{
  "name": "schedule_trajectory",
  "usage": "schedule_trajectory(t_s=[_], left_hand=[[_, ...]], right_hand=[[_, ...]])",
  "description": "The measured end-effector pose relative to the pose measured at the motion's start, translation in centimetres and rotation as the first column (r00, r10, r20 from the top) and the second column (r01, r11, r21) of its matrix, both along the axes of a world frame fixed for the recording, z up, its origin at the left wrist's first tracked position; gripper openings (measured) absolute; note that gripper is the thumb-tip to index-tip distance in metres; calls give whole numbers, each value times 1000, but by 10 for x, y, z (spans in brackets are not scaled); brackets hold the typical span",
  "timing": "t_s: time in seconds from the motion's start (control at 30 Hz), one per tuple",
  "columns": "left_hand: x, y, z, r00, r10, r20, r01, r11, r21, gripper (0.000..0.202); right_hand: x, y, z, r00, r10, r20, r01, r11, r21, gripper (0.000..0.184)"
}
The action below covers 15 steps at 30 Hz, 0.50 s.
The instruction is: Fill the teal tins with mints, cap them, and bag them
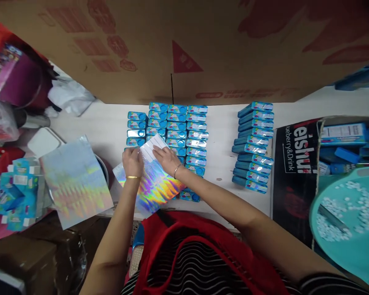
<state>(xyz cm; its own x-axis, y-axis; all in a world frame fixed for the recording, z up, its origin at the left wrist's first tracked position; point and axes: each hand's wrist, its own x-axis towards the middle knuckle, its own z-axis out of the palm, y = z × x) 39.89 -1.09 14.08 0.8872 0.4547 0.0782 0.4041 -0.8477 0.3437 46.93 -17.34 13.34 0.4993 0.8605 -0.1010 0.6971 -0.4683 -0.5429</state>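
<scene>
A shiny holographic sticker sheet (160, 180) lies tilted over rows of small blue tins (176, 125), its upper part showing pale strips with lines between them. My left hand (133, 162) is closed on the sheet's upper left edge, fingers curled under. On the strip part, near the upper right edge, my right hand (167, 159) has its fingers bent and pressed together at the sheet; whether a single sticker is between the fingertips is too small to tell. Part of the tin rows is hidden under the sheet and my hands.
A second holographic sheet (76, 180) lies at the left over a round container. Another column of blue tins (255, 145) stands to the right. Beyond it are a black carton (292, 184) and a turquoise tray (356, 254) with white pellets. A large cardboard box (147, 49) walls the back.
</scene>
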Motion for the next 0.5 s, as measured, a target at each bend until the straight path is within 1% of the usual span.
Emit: schedule_trajectory(t_s=[0.13, 0.2, 0.23, 0.3, 0.37, 0.4, 0.43, 0.47, 0.5], left_hand=[[-10, -8, 2, 999, -4, 32, 2, 999, 46, 25], [-17, -12, 9, 999, -12, 43, 8, 997, 78, 21], [-21, -15, 15, 999, -18, 42, 15, 996, 84, 19], [-33, -24, 33, 998, -43, 36, 40, 997, 72, 16], [-46, -36, 58, 997, -65, 49, 64, 998, 17, 18], [-52, -43, 72, 995, -60, 77, 63, 998, -32, 18], [-57, -51, 85, 992, -32, 125, 45, 994, -99, 19], [-61, -59, 97, 982, 24, 186, 12, 982, -189, 19], [-63, -66, 107, 965, 103, 240, -28, 954, -299, 19]], right_hand=[[-2, -4, 3, 1000, -8, -5, 8, 1000, -30, 48], [-3, -4, 4, 1000, -10, -7, 9, 999, -32, 50], [-3, -3, 3, 1000, -9, -8, 9, 1000, -30, 51], [-2, -2, 1, 1000, -8, -15, 8, 1000, -24, 52], [-1, -1, 1, 999, -15, -45, 14, 1000, -7, 52], [0, -1, 1, 997, -26, -77, 27, 999, 16, 50], [1, -2, 3, 991, -46, -122, 53, 997, 59, 47], [1, -4, 5, 980, -80, -181, 103, 987, 124, 42], [-1, -9, 9, 958, -125, -258, 181, 962, 206, 37]])
